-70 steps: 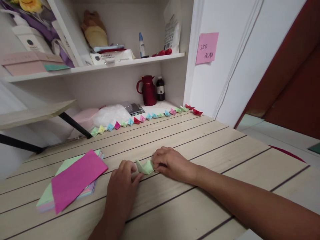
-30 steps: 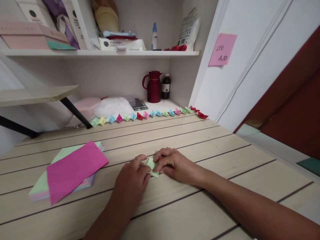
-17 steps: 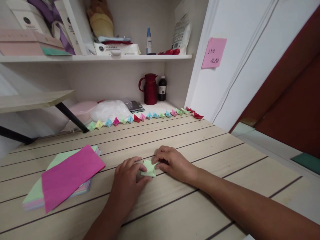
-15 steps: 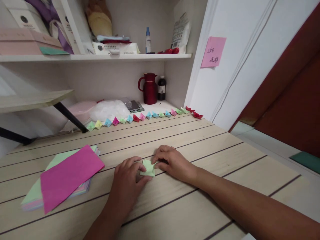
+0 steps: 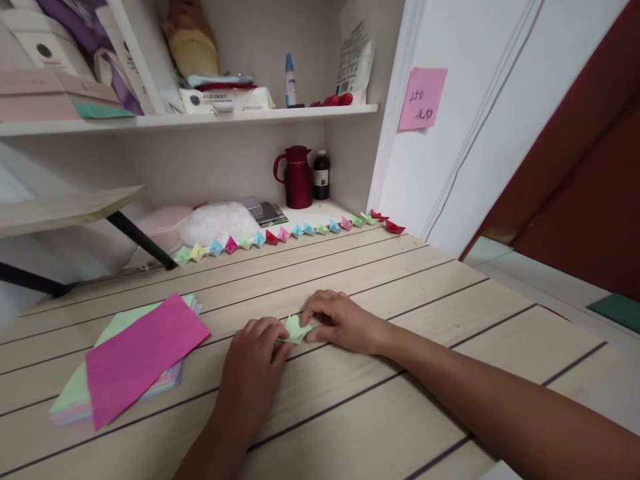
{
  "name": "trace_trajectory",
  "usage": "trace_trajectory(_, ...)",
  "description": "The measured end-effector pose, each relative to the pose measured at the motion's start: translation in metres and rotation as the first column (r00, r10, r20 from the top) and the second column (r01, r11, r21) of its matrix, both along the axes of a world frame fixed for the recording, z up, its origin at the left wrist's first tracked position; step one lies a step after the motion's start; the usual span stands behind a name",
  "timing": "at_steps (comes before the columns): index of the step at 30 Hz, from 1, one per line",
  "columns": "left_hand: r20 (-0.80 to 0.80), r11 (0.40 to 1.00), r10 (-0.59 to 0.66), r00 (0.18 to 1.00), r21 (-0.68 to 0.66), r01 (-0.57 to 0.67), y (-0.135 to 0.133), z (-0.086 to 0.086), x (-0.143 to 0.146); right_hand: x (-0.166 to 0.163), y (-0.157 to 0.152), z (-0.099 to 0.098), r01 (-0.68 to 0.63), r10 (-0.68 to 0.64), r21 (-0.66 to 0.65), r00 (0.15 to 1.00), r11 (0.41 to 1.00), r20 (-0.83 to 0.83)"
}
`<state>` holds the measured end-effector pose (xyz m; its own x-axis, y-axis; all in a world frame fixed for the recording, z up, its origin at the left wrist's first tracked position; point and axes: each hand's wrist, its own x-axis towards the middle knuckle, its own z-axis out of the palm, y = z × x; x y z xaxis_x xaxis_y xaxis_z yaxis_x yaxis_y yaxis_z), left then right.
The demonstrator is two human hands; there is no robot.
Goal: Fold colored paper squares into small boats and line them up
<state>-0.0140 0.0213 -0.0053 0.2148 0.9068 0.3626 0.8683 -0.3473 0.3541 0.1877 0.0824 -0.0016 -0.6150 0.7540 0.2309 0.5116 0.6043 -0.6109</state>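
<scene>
A small folded piece of light green paper (image 5: 296, 329) lies on the wooden slatted table (image 5: 380, 280), pinched from both sides. My left hand (image 5: 253, 363) grips its left edge with curled fingers. My right hand (image 5: 340, 323) holds its right edge, fingers bent and pressed on the paper. Most of the green paper is hidden between the fingers.
A stack of coloured paper sheets (image 5: 135, 353) with a pink one on top lies to the left. A row of several small folded paper boats (image 5: 285, 235) lines the table's far edge. Behind stand a red jug (image 5: 297, 177), a dark bottle (image 5: 321, 175) and a plastic bag (image 5: 217, 223).
The green paper lay flatter and more exposed half a second ago; now both hands have closed in on it and it looks more folded up. The camera has shifted slightly.
</scene>
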Motion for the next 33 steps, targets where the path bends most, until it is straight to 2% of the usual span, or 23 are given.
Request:
trace_trajectory(2, 0.022, 1.000, -0.030, 0.999, -0.005, 0.030, 0.000, 0.000, -0.001, 0.002, -0.001, 0.000, -0.038, 0.038, 0.019, 0.999, 0.999, 0.025)
trace_trajectory(6, 0.057, 0.993, -0.111, 0.992, -0.021, 0.112, -0.001, 0.001, -0.003, 0.002, -0.001, -0.004, -0.030, 0.032, 0.064, 0.999, 0.997, -0.026)
trace_trajectory(11, 0.046, 0.995, -0.093, 0.995, -0.028, 0.094, -0.001, 0.002, -0.003, -0.001, -0.001, -0.010, -0.008, 0.014, 0.064, 0.996, 0.998, -0.086)
trace_trajectory(19, -0.049, 0.990, -0.091, 0.995, 0.106, 0.096, 0.004, 0.002, 0.005, -0.003, -0.003, -0.006, 0.061, -0.055, 0.056, 0.994, 0.997, -0.095)
trace_trajectory(28, -0.118, 0.995, 0.036, 0.992, 0.098, -0.024, 0.005, 0.001, 0.011, -0.006, -0.008, -0.001, 0.173, -0.172, 0.050, 0.985, 0.984, -0.022)
trace_trajectory(33, -0.066, 0.987, 0.121, 0.990, 0.118, -0.113, 0.009, -0.002, 0.011, -0.002, -0.013, 0.000, 0.146, -0.147, 0.074, 0.989, 0.986, 0.005)
